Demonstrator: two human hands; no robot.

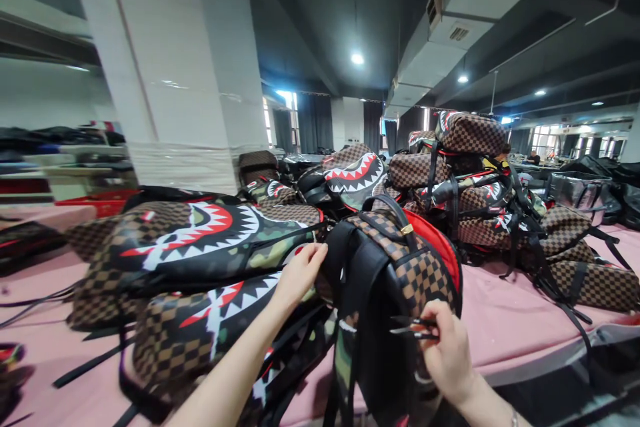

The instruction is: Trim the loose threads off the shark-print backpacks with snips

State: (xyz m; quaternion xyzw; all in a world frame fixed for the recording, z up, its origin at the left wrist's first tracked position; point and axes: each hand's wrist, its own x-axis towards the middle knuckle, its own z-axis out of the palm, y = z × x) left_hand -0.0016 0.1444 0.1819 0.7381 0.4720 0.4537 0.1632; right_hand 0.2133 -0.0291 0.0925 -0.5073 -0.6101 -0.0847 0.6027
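One checked backpack (425,273), brown and black, upright on the pink-covered table (500,320), just right of the centre of view. Shows red lining (437,240) along the far side, a black top handle (395,210) with a gold-coloured fitting (407,230), and black shoulder straps (367,267) on the side facing the camera.

One left hand (305,270), at the left side of the checked backpack. Fingers bent and drawn close together, tips beside the dark strap area. Exact closure and any item in the grip: cannot tell.

One right hand (447,347), at the lower right of the checked backpack. Curled closed around the handles of small scissors (413,328), with blades slightly parted and pointing left, in front of the bag's black panel. Wears a thin bracelet (515,417) at the wrist.

Two shark-mouth backpacks (215,233), at left, lying flat with one partly over the other. Checked ends, camouflage panels, red mouths, white teeth; loose black straps trailing onto the pink cover.

One large heap of similar bags (473,203), at right on the same table, stacked several high. More bags (355,177) behind the centre.

One pale pillar (175,67), behind the left-hand bags, lower part in clear wrap. Dark curtains (315,123) and lit ceiling lamps (357,59) beyond.
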